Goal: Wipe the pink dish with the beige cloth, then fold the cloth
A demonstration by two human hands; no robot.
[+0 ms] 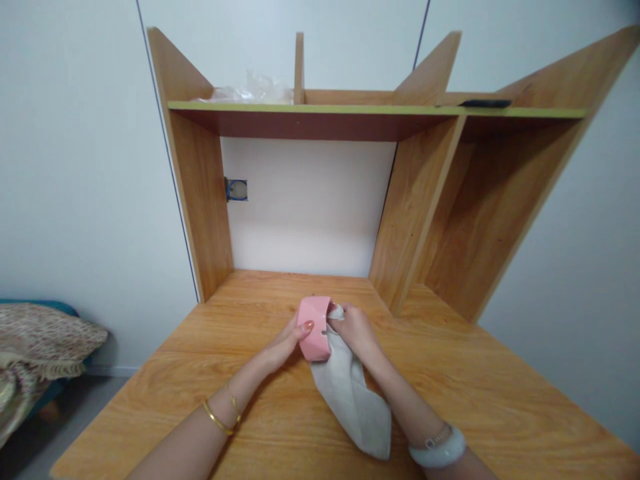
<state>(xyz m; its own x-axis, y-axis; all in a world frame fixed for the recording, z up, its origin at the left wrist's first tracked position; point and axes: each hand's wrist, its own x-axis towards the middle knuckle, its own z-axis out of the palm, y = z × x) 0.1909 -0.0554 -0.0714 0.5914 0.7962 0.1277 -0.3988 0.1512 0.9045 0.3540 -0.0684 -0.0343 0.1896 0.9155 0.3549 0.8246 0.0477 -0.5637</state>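
A pink faceted container, tipped on its side with its opening to the right, is gripped by my left hand; the thumb lies across its outer wall. At that opening my right hand is closed on a pale grey cloth. Part of the cloth goes into the container, and the rest hangs down toward the front of the desk. The fingertips of my right hand are partly hidden by the cloth and the container's rim.
Beneath my hands is a wood-grain desk. A shelf unit rises behind, holding a clear plastic bag and a flat black object. An open wall socket box shows inside. Left stands a seat with a fringed blanket.
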